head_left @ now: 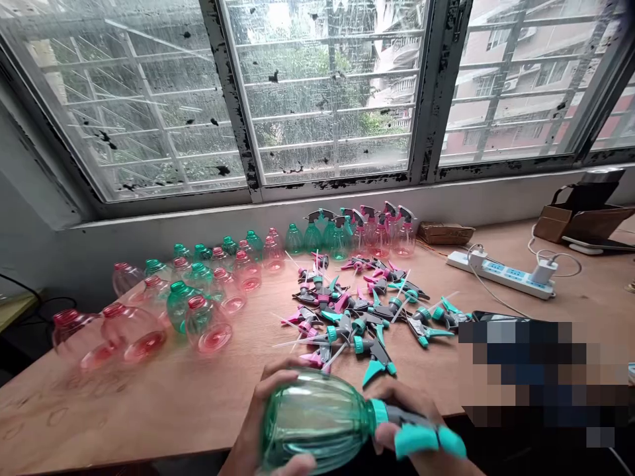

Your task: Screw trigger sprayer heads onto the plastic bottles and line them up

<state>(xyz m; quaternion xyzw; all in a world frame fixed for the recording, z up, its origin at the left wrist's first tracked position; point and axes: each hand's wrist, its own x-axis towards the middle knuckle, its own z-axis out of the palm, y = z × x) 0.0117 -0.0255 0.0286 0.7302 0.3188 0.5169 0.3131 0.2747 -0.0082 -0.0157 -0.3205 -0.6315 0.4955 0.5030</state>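
A clear green spray bottle (pixel 317 416) lies on its side in the air over the table's front edge. My left hand (pixel 255 403) is wrapped round its body near the base. At the neck, my right hand (pixel 411 400) grips the teal collar of a grey and teal trigger sprayer (pixel 429 439), which sits on the bottle's mouth. How far the collar is screwed on, I cannot tell. Just beyond my hands spreads a pile of loose trigger sprayers (pixel 342 304), pink and teal with grey bodies and thin tubes.
Uncapped pink bottles (pixel 211 324) and green bottles (pixel 181 304) stand at the left. Along the wall are bottles with sprayers fitted (pixel 380 235). A power strip (pixel 501 274) with cables, a brown tray (pixel 446 233) and a brown case (pixel 585 215) lie at the right. A patch there is pixelated.
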